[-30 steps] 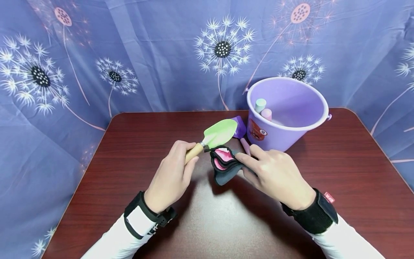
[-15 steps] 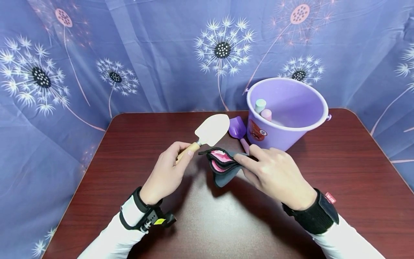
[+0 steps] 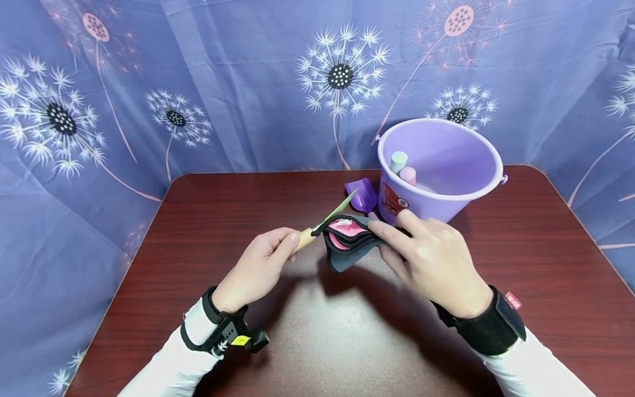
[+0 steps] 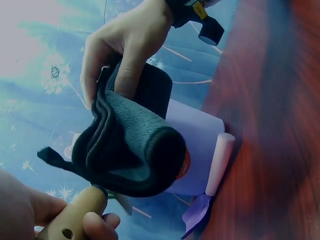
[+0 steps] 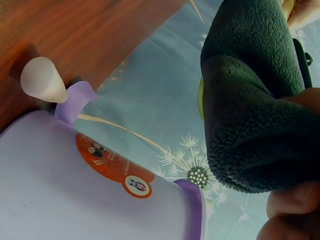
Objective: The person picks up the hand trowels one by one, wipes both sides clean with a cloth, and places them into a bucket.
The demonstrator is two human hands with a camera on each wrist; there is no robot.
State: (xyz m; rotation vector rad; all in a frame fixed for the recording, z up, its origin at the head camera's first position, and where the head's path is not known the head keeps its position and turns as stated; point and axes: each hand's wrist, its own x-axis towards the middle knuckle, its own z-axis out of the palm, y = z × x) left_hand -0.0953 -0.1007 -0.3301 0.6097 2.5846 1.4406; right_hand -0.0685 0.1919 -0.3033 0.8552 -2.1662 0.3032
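Note:
In the head view my left hand (image 3: 253,268) grips the wooden handle of a small garden trowel (image 3: 306,238). The trowel's green blade stands nearly edge-on, close behind the cloth's far edge; whether they touch I cannot tell. A folded dark grey fleecy cloth (image 3: 342,260) with black edging, a loop and pink patches is pinched in my right hand (image 3: 436,262). From the left wrist, the cloth (image 4: 145,125) hangs in folds just beyond the handle end (image 4: 80,215). The cloth (image 5: 250,110) covers most of the blade in the right wrist view.
A light purple bucket (image 3: 461,207) stands at the back right of the brown table (image 3: 198,220). Inside it are a green stick (image 3: 398,161) and a pink stick (image 3: 408,175). Beside it lies a purple toy shovel (image 3: 363,196). A blue dandelion-print curtain (image 3: 248,82) hangs behind.
The trowel's blade showed its green face, then a pale face half a second ago, and is now turned edge-on by the cloth. My right hand has raised the cloth slightly.

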